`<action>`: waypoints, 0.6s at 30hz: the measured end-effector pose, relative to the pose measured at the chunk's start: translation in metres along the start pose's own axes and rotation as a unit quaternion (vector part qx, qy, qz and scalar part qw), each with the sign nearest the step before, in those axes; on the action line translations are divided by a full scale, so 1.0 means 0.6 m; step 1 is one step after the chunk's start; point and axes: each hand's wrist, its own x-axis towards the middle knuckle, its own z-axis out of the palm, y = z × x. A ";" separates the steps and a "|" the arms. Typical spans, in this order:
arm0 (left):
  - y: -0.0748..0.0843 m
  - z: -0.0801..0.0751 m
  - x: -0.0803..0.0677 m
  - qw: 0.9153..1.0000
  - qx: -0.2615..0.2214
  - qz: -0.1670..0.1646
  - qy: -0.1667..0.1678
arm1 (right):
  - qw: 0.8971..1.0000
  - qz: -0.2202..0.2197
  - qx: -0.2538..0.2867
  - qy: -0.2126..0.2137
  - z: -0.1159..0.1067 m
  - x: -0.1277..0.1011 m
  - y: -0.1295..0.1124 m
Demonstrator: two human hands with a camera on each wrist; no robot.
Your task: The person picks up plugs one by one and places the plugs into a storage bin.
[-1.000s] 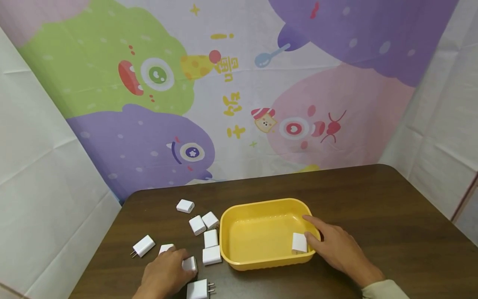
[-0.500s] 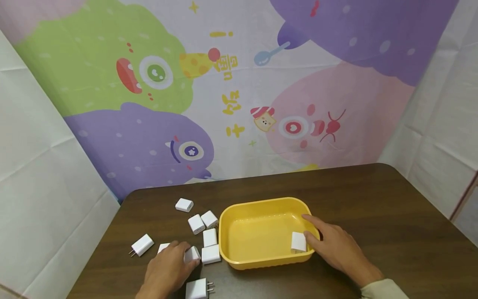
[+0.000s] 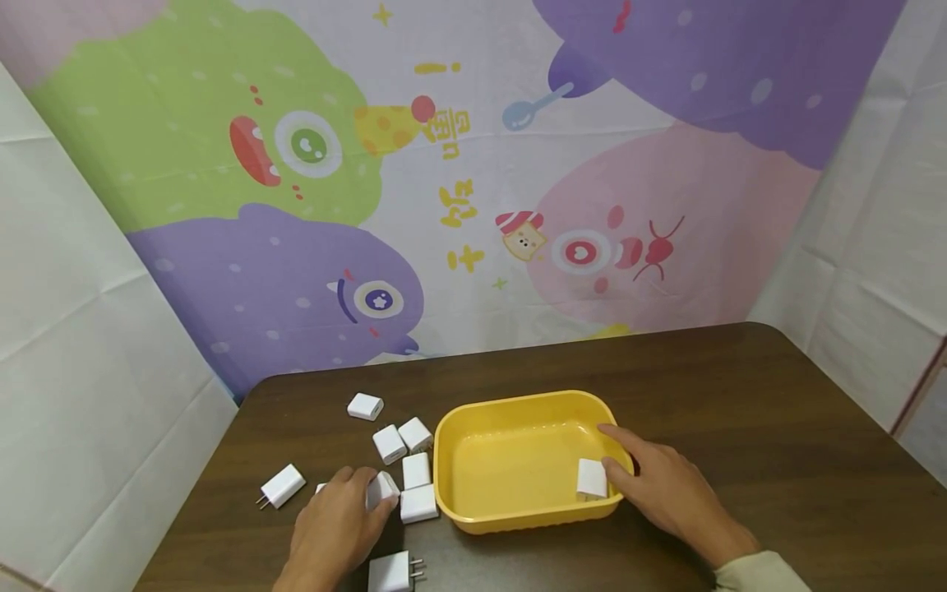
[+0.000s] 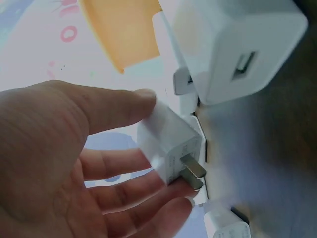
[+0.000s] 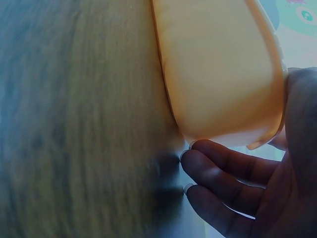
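Observation:
My left hand point(image 3: 336, 522) pinches a white plug-in USB charger point(image 3: 381, 489) between thumb and fingers. In the left wrist view this charger point(image 4: 168, 139) is tilted, its two metal prongs showing. At the right end of a yellow plastic basin point(image 3: 510, 473), my right hand point(image 3: 669, 485) holds the rim, with the thumb over the inside and the fingers outside. The right wrist view shows those fingers curled against the basin's outer wall point(image 5: 223, 69). One white charger point(image 3: 592, 479) stands inside the basin, beside the right thumb.
Loose white chargers lie left of the basin, including one by its wall point(image 3: 418, 503), one at far left point(image 3: 282, 486), one at the back point(image 3: 366, 406) and one in front point(image 3: 390, 573). My left hand partly hides another. A printed cloth point(image 3: 473, 312) hangs behind the brown table point(image 3: 740, 411).
My left hand has shifted a little to the right and upward with its charger, which has tilted. The right hand and the basin have stayed in place.

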 end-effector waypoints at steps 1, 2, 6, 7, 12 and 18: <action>0.001 -0.001 0.001 1.000 -0.002 -0.002 0.005 | 1.000 0.000 0.000 0.000 0.000 0.000 0.000; 0.003 -0.002 0.001 1.000 -0.004 -0.006 0.010 | 1.000 -0.001 0.000 0.000 0.000 0.000 0.000; 0.012 -0.004 0.005 1.000 -0.007 -0.020 0.021 | 1.000 0.001 0.002 -0.003 -0.001 0.000 0.000; 0.015 -0.005 0.006 0.999 -0.009 -0.025 0.022 | 1.000 0.001 0.002 -0.004 -0.001 0.000 0.000; 0.032 -0.004 0.013 0.998 -0.018 -0.027 0.045 | 1.000 0.004 0.002 -0.006 -0.002 0.001 0.000; 0.048 -0.001 0.014 0.996 -0.011 0.006 0.091 | 1.000 0.009 0.005 -0.009 0.000 0.001 0.000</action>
